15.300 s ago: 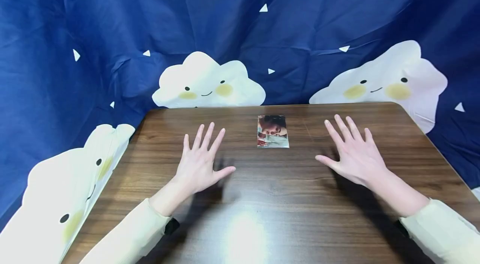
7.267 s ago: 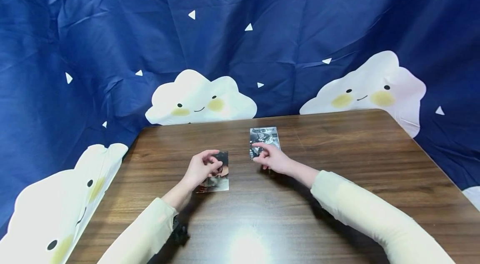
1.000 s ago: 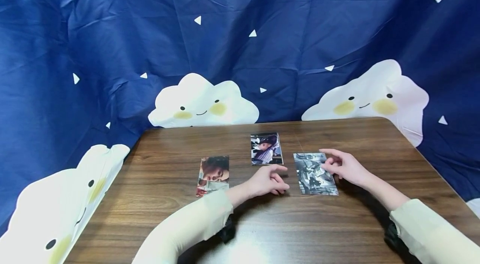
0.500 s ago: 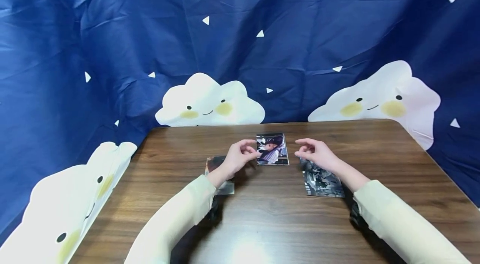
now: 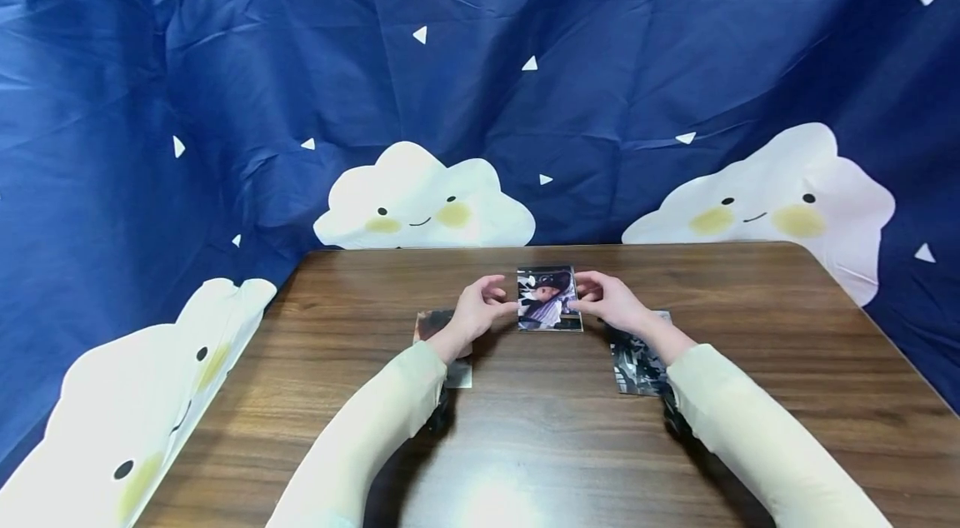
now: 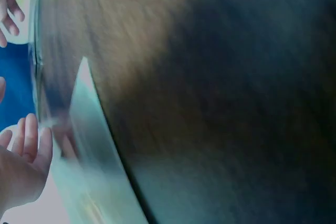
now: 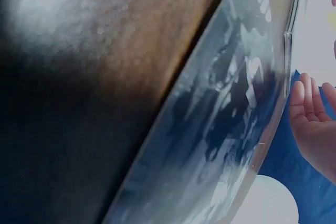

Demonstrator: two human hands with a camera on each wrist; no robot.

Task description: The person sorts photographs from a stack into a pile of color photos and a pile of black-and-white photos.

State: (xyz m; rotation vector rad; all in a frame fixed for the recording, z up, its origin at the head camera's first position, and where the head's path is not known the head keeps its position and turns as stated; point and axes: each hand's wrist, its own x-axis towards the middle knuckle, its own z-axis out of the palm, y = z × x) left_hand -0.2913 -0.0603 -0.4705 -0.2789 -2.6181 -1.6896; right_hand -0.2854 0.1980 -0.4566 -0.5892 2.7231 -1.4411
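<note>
A glossy photo card (image 5: 546, 300) lies near the far edge of the table, between my two hands. My left hand (image 5: 475, 315) is at its left side, thumb tip close to the card's edge, fingers loosely bent. On the right side, my right hand (image 5: 613, 303) has its thumb and fingertips at the card's edge, seeming to touch it. Under my left wrist lies a reddish photo card (image 5: 459, 376), partly hidden. A grey photo card (image 5: 636, 363) lies below my right forearm, also partly covered; the right wrist view shows its shiny surface (image 7: 210, 124).
The cards lie on a brown wood-grain table (image 5: 540, 411), with a light glare near the front. Behind its far edge hangs a blue cloth (image 5: 480, 78) with white smiling clouds. Dark wrist cameras sit under both sleeves.
My left hand has moved from in front of the middle card to its left side. The right hand has left the grey card, now flat on the table, and come left to the middle card's edge.
</note>
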